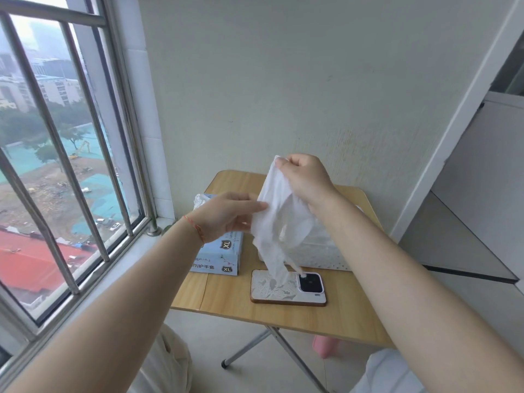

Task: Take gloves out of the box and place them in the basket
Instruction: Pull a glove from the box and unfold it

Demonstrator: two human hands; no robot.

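Both forearms reach in from the bottom of the view, and between them, above the table (283, 313), hangs a thin white glove (279, 222). The right hand (306, 177) pinches its top end between curled fingers, held high; the left hand (229, 214) has it by the side lower down, thumb and fingers closed lightly on the film. The glove's loose end trails down and just brushes the phone (287, 287) lying face down near the table's front edge.

It is clear of the box (221, 256), so I judge this to be the carry step: out of the box, not yet in the basket (320, 251). The basket is the white perforated one just behind and to the right of the glove, partly hidden by the right arm. The next move looks like a short shift right and back, then letting go with both hands; the film is limp and clingy, so it may stick to fingers or drape over the rim instead of dropping in.

More white film pokes out of the blue box's top, at the left, near the window (71, 165).

This is a small wooden folding table on metal legs, set in a corner against a pale wall. Barred glass looks out over a building site far below. Something pink sits on the floor under the table.
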